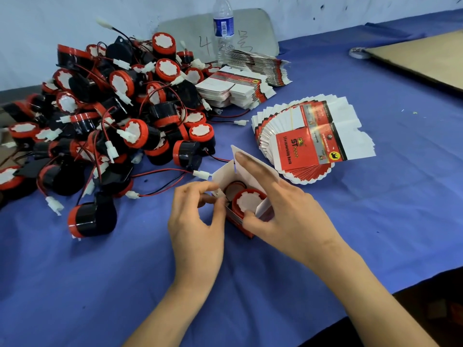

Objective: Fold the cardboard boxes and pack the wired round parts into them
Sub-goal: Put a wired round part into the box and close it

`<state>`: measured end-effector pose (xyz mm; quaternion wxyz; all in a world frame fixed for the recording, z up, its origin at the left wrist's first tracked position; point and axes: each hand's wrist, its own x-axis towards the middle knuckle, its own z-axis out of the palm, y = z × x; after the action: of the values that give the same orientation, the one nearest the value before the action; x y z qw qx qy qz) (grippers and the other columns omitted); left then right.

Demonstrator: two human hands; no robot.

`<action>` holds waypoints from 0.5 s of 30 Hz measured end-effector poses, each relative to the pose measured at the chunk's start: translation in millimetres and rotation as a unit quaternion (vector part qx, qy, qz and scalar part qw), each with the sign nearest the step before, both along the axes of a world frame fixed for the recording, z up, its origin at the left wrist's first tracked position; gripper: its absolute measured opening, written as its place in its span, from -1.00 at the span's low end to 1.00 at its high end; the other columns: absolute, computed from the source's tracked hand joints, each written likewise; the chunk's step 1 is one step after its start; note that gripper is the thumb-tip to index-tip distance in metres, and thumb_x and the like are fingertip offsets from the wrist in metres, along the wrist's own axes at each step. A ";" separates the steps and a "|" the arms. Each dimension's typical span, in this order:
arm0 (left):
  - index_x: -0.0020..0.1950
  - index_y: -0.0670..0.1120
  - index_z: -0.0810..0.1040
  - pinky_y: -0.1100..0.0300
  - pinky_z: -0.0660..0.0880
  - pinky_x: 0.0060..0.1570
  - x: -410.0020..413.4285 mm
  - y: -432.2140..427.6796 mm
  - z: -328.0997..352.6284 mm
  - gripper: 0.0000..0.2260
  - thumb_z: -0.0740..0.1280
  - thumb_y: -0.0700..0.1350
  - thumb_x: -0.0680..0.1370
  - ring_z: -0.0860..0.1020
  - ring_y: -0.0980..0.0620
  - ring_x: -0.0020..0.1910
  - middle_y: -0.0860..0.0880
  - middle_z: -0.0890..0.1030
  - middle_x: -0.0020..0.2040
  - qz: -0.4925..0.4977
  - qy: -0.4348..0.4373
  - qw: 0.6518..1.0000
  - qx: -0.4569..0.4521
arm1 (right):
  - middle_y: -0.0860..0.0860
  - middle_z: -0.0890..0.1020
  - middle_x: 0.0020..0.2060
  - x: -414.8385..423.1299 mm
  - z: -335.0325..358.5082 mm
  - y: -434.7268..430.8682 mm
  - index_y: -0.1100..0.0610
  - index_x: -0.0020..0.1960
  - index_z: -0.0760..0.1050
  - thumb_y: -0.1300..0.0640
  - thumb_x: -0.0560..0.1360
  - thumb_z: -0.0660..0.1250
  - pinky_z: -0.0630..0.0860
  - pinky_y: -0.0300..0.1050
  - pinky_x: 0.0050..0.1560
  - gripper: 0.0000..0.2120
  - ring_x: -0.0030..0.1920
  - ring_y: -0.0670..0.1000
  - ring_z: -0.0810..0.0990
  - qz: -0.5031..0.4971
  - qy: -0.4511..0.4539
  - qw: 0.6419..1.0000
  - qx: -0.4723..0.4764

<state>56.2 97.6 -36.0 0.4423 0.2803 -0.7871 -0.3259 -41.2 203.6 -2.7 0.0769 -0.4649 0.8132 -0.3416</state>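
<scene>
Head view: the open box (223, 174) stands on the blue table (350, 221) between both hands, with one wired round part (248, 201) seated inside, red face up. The right hand (285, 206) steadies the box: its thumb curls against the near wall and its index finger lies straight along the raised flap, keeping the mouth clear. The left hand (198, 216) pinches thumb to forefinger at the left wall, probably tucking in the wire, though the fingertips hide the contact.

Round parts (105, 116) black-red, white caps; flat boxes (310, 141) red-white; tablecloth (350, 221) blue.
</scene>
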 end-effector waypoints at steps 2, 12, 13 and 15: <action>-0.01 -0.01 0.54 0.47 0.39 -0.05 -0.6 -1.5 0.1 -0.77 0.42 -0.32 0.49 0.54 0.25 -0.09 0.04 0.54 -0.05 0.001 0.005 1.000 0.022 | -0.35 0.32 0.36 0.4 -0.3 -0.1 -0.49 0.43 -0.11 -0.02 0.37 0.29 0.59 -0.04 -0.09 -0.17 -0.04 -0.10 0.60 -0.003 0.005 1.000 -0.004; 0.03 0.06 0.53 0.08 0.46 -0.01 -5.8 2.8 1.5 -0.82 0.41 -0.13 0.47 0.50 0.29 -0.03 0.28 0.58 -0.09 -0.007 -0.001 0.997 -0.074 | -0.25 0.51 0.13 -2.3 -2.0 -1.0 -0.47 0.42 -0.08 -0.01 0.34 0.31 0.59 -0.04 -0.12 -0.16 -0.11 -0.08 0.59 0.004 -0.003 1.000 0.010; 0.05 0.07 0.54 0.13 0.45 0.00 -5.0 1.9 1.3 -0.80 0.40 -0.14 0.47 0.47 0.32 -0.02 0.31 0.56 -0.08 -0.013 -0.007 0.996 -0.090 | -0.27 0.46 0.24 -2.3 -1.5 -1.1 -0.46 0.43 -0.08 -0.01 0.34 0.30 0.59 -0.04 -0.11 -0.16 -0.10 -0.08 0.60 0.009 -0.007 1.000 0.011; 0.11 0.05 0.56 0.18 0.45 0.02 -3.4 1.4 0.6 -0.76 0.39 -0.19 0.48 0.46 0.27 -0.02 0.31 0.54 -0.06 -0.027 -0.017 0.991 -0.129 | -0.31 0.35 0.35 -2.7 -1.3 -1.6 -0.45 0.44 -0.08 0.00 0.35 0.30 0.59 -0.04 -0.10 -0.15 -0.08 -0.10 0.60 0.017 -0.013 1.000 0.011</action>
<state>52.9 99.0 -35.4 0.4522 0.2054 -0.8372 -0.2288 -43.9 202.0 -4.0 0.0986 -0.4733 0.8076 -0.3376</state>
